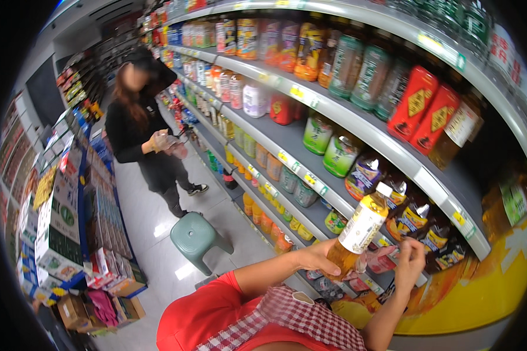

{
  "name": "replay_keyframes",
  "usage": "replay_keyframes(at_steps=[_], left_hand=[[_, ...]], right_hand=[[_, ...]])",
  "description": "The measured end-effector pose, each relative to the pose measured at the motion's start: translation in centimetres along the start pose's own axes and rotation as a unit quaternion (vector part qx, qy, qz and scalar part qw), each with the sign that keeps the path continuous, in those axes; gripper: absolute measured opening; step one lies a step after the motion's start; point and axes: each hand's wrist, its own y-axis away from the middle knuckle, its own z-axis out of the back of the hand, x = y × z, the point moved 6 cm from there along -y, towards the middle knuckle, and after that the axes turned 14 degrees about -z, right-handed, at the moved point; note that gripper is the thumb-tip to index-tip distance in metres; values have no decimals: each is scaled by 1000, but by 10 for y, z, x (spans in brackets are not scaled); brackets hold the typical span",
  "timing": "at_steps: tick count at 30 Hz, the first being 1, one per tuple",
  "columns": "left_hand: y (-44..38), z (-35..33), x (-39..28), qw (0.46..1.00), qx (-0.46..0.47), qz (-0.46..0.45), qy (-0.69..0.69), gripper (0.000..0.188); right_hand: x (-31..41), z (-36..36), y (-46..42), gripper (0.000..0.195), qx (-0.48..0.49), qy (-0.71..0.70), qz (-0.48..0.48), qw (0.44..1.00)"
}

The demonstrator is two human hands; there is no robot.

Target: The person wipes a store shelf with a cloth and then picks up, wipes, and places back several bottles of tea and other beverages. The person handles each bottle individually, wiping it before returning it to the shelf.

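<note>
A clear plastic bottle of amber drink [361, 226], with a white cap and a white label, is tilted in front of the shelves. My left hand [320, 259] is closed around its lower part. To the right of the bottle, my right hand [410, 256] is raised with its fingers bent close together; whether it holds anything small cannot be told. Behind the hands, dark-capped drink bottles [415, 219] line a lower shelf. Red cartons [413, 103] stand on the shelf above, beside another amber bottle with a white label [459, 127].
A green plastic stool [195, 232] stands on the tiled floor to the left. Beyond it a person in dark clothes [136, 127] stands in the aisle, wearing clear gloves. Stacked boxed goods [61, 219] line the aisle's far left, with open cardboard boxes [77, 311] below.
</note>
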Motion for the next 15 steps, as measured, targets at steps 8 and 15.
replay_keyframes(at_steps=[8,15], left_hand=[[22,17,2,904,-25,-18,-426,78],[40,41,-8,950,-59,16,-307,63]], right_hand=[[11,-91,45,70,175,-103,-13,979],[-17,-81,42,70,134,-143,-25,980]])
